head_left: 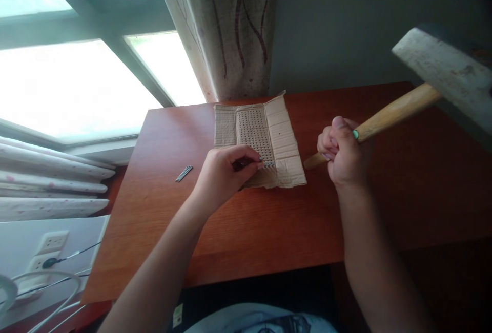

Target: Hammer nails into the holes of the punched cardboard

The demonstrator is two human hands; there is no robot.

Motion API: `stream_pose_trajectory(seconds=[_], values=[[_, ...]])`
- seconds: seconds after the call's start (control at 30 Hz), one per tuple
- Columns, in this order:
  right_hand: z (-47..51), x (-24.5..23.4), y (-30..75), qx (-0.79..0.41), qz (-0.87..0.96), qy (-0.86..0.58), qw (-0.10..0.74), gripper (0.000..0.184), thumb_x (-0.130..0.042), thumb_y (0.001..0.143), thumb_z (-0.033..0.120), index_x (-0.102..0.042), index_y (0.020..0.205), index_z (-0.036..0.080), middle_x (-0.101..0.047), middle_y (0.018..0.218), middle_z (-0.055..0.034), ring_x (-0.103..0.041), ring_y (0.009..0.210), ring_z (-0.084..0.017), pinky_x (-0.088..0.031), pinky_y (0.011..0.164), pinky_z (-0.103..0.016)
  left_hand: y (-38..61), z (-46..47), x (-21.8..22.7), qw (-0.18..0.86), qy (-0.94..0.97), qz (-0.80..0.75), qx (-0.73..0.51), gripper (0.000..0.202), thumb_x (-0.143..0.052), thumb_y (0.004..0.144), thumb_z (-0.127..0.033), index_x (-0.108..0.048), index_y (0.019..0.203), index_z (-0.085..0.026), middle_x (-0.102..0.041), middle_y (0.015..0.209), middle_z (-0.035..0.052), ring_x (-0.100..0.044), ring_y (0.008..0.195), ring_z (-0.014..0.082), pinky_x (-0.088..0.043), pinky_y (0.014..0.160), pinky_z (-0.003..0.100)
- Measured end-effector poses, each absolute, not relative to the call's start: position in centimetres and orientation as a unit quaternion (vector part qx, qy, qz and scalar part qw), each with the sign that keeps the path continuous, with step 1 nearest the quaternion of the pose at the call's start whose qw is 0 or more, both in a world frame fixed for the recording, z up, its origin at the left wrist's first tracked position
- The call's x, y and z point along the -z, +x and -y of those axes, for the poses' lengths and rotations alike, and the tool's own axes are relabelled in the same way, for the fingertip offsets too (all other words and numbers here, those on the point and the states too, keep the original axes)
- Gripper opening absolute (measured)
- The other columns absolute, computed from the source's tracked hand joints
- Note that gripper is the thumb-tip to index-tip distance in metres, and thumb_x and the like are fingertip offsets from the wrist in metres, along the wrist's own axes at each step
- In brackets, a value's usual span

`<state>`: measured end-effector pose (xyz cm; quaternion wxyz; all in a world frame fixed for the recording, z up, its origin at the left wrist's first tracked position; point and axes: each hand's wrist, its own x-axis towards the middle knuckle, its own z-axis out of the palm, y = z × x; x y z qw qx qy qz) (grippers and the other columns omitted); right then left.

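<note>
My right hand (344, 151) is wrapped round the wooden handle of a hammer (400, 112). Its large, worn grey head is raised at the upper right, partly cut off by the frame edge. My left hand (230, 166) rests over the near part of a creased cardboard sheet (286, 143), thumb and forefinger pinched together. What sits between those fingertips is too small to make out. Rows of small dark holes cover the sheet's middle panel, and several tiny metal bits (270, 165) show in the row beside the fingertips. Left of my left hand lies a small bundle of nails (184, 173).
All this is on a reddish-brown wooden table (269, 225). Behind it hang a patterned curtain (242, 30) and a grey wall (346, 30). A bright window (77, 87) is at the left, with a wall socket (54, 242) and cables (73, 292) below.
</note>
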<state>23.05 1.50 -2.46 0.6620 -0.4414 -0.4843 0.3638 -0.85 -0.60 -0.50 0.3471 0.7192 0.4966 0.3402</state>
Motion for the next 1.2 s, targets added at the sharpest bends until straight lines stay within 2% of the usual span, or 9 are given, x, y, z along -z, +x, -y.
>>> stream_pose_trajectory(seconds=[0.33, 0.43, 0.53, 0.63, 0.7, 0.83, 0.97, 1.07, 1.2], values=[[-1.7, 2.2, 23.0, -0.383, 0.505, -0.439, 0.637, 0.059, -0.068, 0.090, 0.056, -0.034, 0.054, 0.023, -0.028, 0.046, 0.0071, -0.026, 0.039, -0.007, -0.017, 0.038, -0.027, -0.6, 0.5, 0.7, 0.305, 0.748, -0.477, -0.346, 0.006, -0.072, 0.083, -0.015, -0.075, 0.079, -0.019, -0.075, 0.074, -0.0020, -0.065, 0.065, 0.0107, -0.047, 0.061, 0.021], [-1.0, 1.9, 24.2, -0.400, 0.542, -0.463, 0.575, 0.057, -0.068, 0.091, 0.057, -0.039, 0.056, 0.022, -0.032, 0.049, 0.0065, -0.029, 0.040, -0.007, -0.018, 0.038, -0.027, -0.6, 0.5, 0.9, 0.307, 0.748, -0.475, -0.347, 0.006, -0.071, 0.083, -0.016, -0.075, 0.080, -0.019, -0.075, 0.075, -0.0018, -0.065, 0.065, 0.0111, -0.047, 0.061, 0.021], [0.3, 1.0, 26.0, -0.377, 0.567, -0.527, 0.508, 0.049, -0.074, 0.087, 0.054, -0.047, 0.062, 0.021, -0.041, 0.053, 0.0054, -0.037, 0.044, -0.008, -0.024, 0.041, -0.026, -0.6, 0.5, 1.1, 0.301, 0.751, -0.473, -0.348, 0.007, -0.070, 0.084, -0.016, -0.076, 0.081, -0.019, -0.076, 0.075, -0.0014, -0.064, 0.064, 0.0115, -0.047, 0.061, 0.022], [1.7, -0.5, 27.6, -0.280, 0.615, -0.622, 0.394, 0.042, -0.079, 0.081, 0.057, -0.057, 0.072, 0.021, -0.048, 0.054, 0.0046, -0.042, 0.046, -0.010, -0.031, 0.045, -0.028, -0.5, 0.5, 1.3, 0.292, 0.757, -0.468, -0.351, 0.007, -0.070, 0.084, -0.017, -0.075, 0.080, -0.020, -0.076, 0.076, -0.0014, -0.063, 0.064, 0.0116, -0.045, 0.061, 0.023], [2.4, -1.6, 28.3, -0.225, 0.656, -0.647, 0.318, 0.043, -0.075, 0.082, 0.062, -0.061, 0.074, 0.022, -0.052, 0.052, 0.0033, -0.045, 0.046, -0.012, -0.033, 0.047, -0.029, -0.5, 0.4, 1.4, 0.289, 0.758, -0.468, -0.351, 0.007, -0.070, 0.084, -0.018, -0.076, 0.081, -0.020, -0.076, 0.076, -0.0014, -0.063, 0.064, 0.0117, -0.044, 0.061, 0.023], [3.2, -3.4, 28.6, -0.182, 0.732, -0.615, 0.230, 0.046, -0.059, 0.093, 0.063, -0.056, 0.070, 0.024, -0.055, 0.052, 0.0019, -0.051, 0.046, -0.013, -0.037, 0.049, -0.030, -0.5, 0.3, 1.6, 0.291, 0.759, -0.469, -0.346, 0.007, -0.070, 0.084, -0.018, -0.076, 0.082, -0.020, -0.076, 0.078, -0.0012, -0.062, 0.063, 0.0117, -0.043, 0.061, 0.024], [3.6, -5.1, 28.1, -0.083, 0.806, -0.550, 0.203, 0.044, -0.054, 0.099, 0.057, -0.050, 0.068, 0.025, -0.047, 0.049, 0.0042, -0.045, 0.041, -0.012, -0.030, 0.045, -0.031, -0.4, 0.3, 1.7, 0.288, 0.764, -0.466, -0.341, 0.008, -0.069, 0.085, -0.018, -0.076, 0.082, -0.021, -0.076, 0.078, -0.0004, -0.062, 0.064, 0.0121, -0.042, 0.060, 0.024], [3.8, -6.2, 27.5, -0.073, 0.840, -0.503, 0.189, 0.043, -0.053, 0.100, 0.052, -0.048, 0.067, 0.025, -0.042, 0.047, 0.0054, -0.042, 0.037, -0.012, -0.027, 0.042, -0.031, -0.5, 0.3, 1.8, 0.286, 0.766, -0.464, -0.341, 0.008, -0.069, 0.085, -0.018, -0.076, 0.083, -0.021, -0.076, 0.078, -0.0003, -0.062, 0.064, 0.0123, -0.042, 0.061, 0.024], [4.1, -6.7, 26.8, -0.073, 0.851, -0.490, 0.172, 0.043, -0.052, 0.101, 0.050, -0.047, 0.067, 0.025, -0.045, 0.048, 0.0051, -0.044, 0.038, -0.012, -0.027, 0.043, -0.031, -0.6, 0.3, 2.1, 0.278, 0.766, -0.462, -0.350, 0.006, -0.071, 0.085, -0.018, -0.076, 0.084, -0.021, -0.076, 0.079, -0.0010, -0.062, 0.065, 0.0121, -0.041, 0.061, 0.024]])
